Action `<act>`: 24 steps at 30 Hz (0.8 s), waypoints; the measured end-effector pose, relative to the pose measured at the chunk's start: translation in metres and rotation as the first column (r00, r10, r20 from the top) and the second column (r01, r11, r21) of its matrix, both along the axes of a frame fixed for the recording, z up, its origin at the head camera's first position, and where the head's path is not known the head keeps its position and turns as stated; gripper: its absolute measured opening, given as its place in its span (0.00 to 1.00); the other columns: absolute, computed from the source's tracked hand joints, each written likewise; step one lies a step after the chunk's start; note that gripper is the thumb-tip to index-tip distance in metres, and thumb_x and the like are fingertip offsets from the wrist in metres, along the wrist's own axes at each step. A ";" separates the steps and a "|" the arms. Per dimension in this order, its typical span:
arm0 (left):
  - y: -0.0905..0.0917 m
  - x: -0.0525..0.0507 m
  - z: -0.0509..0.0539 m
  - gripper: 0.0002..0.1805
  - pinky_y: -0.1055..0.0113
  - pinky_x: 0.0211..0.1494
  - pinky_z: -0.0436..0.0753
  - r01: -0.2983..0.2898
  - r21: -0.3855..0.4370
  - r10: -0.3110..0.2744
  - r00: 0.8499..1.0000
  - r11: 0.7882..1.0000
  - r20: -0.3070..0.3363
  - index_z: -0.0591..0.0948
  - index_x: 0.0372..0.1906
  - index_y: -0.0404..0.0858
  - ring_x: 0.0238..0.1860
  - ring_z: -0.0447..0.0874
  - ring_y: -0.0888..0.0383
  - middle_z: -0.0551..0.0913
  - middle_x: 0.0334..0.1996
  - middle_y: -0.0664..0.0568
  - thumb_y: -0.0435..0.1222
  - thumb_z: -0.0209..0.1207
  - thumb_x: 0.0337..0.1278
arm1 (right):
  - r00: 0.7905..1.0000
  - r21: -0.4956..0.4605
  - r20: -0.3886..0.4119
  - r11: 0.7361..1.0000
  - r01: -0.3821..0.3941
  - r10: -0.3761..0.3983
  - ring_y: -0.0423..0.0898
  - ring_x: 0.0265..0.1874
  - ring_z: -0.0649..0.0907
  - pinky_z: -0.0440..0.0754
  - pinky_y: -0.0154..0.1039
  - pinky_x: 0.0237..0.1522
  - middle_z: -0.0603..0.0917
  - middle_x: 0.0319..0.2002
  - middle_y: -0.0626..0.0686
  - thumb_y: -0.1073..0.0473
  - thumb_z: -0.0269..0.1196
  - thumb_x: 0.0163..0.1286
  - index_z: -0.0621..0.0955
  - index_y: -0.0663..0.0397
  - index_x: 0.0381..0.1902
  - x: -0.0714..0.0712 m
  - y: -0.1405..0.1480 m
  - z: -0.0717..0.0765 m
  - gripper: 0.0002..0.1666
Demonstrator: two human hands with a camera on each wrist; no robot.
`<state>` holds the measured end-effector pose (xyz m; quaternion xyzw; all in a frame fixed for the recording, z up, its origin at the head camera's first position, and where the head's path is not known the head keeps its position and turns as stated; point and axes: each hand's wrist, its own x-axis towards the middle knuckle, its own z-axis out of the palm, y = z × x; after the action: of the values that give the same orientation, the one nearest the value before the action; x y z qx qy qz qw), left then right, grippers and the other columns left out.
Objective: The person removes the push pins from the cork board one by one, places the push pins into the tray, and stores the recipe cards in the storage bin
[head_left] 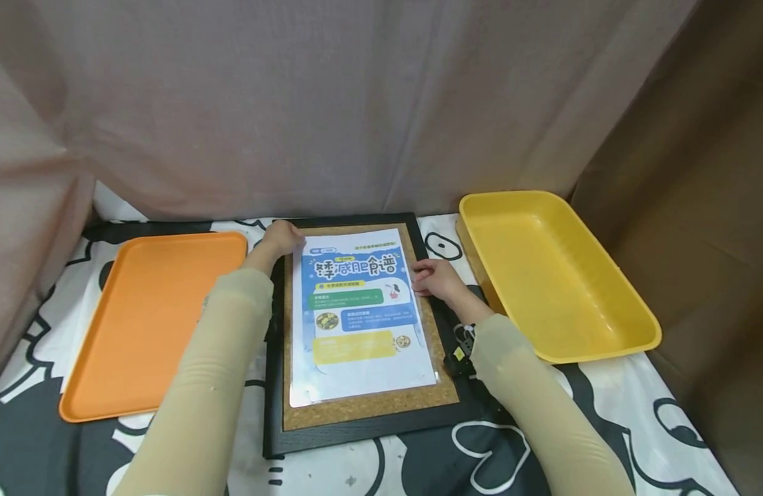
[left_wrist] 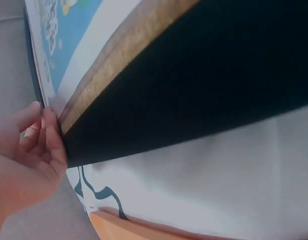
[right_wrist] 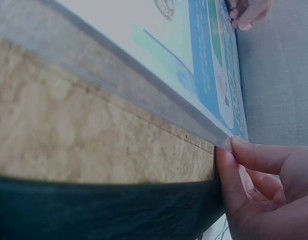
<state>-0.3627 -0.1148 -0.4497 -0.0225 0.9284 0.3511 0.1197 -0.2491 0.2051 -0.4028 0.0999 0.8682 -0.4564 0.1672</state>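
Note:
A printed sheet [head_left: 364,296] with a clear, glossy margin lies over a cork board [head_left: 381,401] that has a black frame [head_left: 356,435]. At the sheet's top left corner, my left hand [head_left: 283,239] pinches the edge between thumb and fingers. My right hand [head_left: 438,279] holds the sheet's right edge, its upper part; in the right wrist view the thumb [right_wrist: 256,155] and index finger close on the clear margin. That edge of the sheet [right_wrist: 164,90] stands slightly off the cork [right_wrist: 104,125] there.
An orange tray [head_left: 151,317] lies left of the board, and a deep yellow tub [head_left: 542,275] stands to its right. A white cord [head_left: 494,490] and a small black device [head_left: 458,362] are near the right forearm. Grey curtain [head_left: 331,110] hangs behind the patterned tablecloth [head_left: 338,475].

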 end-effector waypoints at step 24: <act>-0.017 0.082 0.083 0.13 0.67 0.43 0.77 -0.063 0.238 0.058 0.998 0.969 0.028 0.76 0.44 0.29 0.29 0.72 0.63 0.75 0.29 0.52 0.36 0.54 0.62 | 1.000 -0.006 -0.012 1.000 -0.027 0.027 0.39 0.26 0.78 0.81 0.29 0.31 0.76 0.35 0.56 0.72 0.58 0.62 0.70 0.64 0.61 -0.015 0.001 -0.004 0.28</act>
<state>-0.2809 -0.1315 -0.3667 -0.0401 0.8771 0.4633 0.1206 -0.2639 0.2061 -0.4065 0.0847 0.8691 -0.4573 0.1685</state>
